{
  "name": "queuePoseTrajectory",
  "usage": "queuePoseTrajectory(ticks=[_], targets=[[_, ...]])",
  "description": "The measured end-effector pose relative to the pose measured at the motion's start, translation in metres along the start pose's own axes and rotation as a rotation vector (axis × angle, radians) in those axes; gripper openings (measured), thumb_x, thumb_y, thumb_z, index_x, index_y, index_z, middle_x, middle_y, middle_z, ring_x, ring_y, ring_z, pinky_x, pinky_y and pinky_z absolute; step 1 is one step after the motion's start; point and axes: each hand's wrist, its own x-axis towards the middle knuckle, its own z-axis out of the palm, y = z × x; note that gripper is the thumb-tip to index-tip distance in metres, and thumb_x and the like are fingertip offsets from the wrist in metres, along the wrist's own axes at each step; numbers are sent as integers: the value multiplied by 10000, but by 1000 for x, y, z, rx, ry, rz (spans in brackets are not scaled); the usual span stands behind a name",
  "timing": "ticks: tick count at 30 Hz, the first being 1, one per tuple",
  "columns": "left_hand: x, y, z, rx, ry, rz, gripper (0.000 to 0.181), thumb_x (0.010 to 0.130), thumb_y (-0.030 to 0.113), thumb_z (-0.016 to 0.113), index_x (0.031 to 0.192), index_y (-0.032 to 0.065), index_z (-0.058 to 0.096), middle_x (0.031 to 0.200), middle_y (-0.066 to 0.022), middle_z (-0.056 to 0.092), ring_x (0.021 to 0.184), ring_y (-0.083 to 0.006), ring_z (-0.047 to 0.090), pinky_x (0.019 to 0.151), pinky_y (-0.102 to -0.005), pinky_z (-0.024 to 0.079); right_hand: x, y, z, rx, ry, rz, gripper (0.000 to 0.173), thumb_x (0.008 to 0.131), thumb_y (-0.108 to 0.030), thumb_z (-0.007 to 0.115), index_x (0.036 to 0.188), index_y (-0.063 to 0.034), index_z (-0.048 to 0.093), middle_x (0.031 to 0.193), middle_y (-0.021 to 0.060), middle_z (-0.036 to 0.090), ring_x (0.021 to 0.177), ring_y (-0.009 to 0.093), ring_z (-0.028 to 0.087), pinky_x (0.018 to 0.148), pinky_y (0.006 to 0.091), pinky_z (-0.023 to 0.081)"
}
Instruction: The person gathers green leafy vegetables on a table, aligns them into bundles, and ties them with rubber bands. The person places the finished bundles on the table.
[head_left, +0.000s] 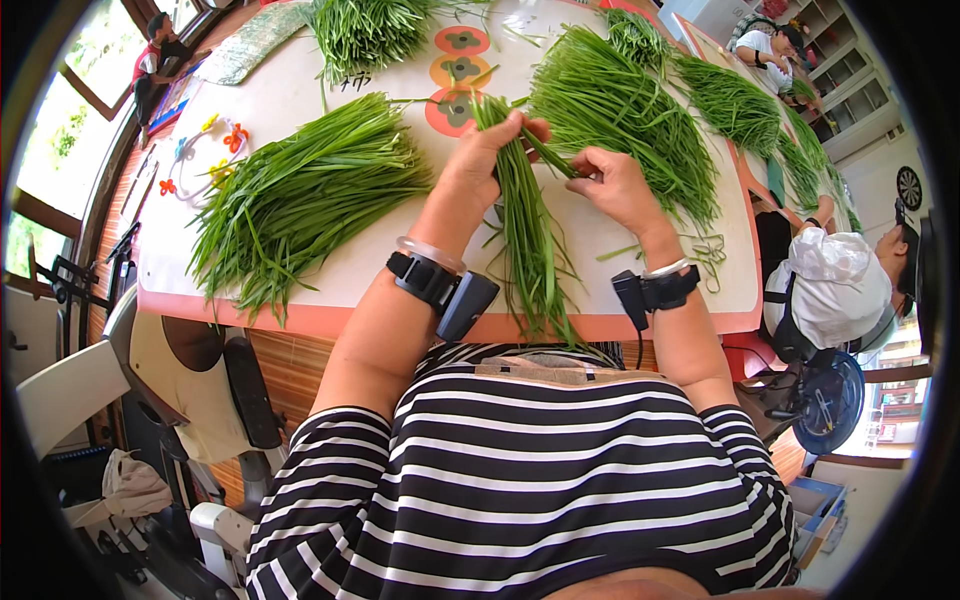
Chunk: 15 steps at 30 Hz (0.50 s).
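My left hand (496, 154) is closed around a bunch of green garlic chives (525, 217), whose long leaves hang down to the table's front edge. Close by on the right, my right hand (611, 180) pinches the end of a few stalks that slant out of that bunch. To the left lies a large pile of chives (315, 195) with its cut ends pointing right. Another big heap (622, 120) spreads behind my right hand. Both wrists carry a bangle and a black strapped device.
The white table (360, 270) has a pink border and printed flowers. More chives (367, 34) lie at its far side, and a beaded loop (199, 154) at left. Rubber bands (705, 259) lie at right. People sit at a neighbouring table, one with a white garment (832, 281). Exercise equipment (180, 382) stands at left.
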Motion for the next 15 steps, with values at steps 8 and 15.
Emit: queuePoseTrajectory(ticks=[8, 15], targets=[[-1, 18, -10, -439, -98, -135, 141, 983, 219, 566, 907, 104, 538, 676, 42, 403, 577, -86, 388, 556, -234, 408, -7, 14, -31, -152, 154, -43, 152, 777, -34, 663, 927, -22, 679, 851, 145, 685, 789, 278, 665, 723, 345, 519], [0, 4, -3, -324, -126, -226, 171, 954, 217, 604, 832, 137, 514, 653, 51, 447, 534, -65, 405, 489, -225, 397, 21, 16, 8, -459, 239, -237, 153, 811, -87, 668, 963, -85, 654, 904, 133, 589, 842, 359, 601, 708, 448, 487]])
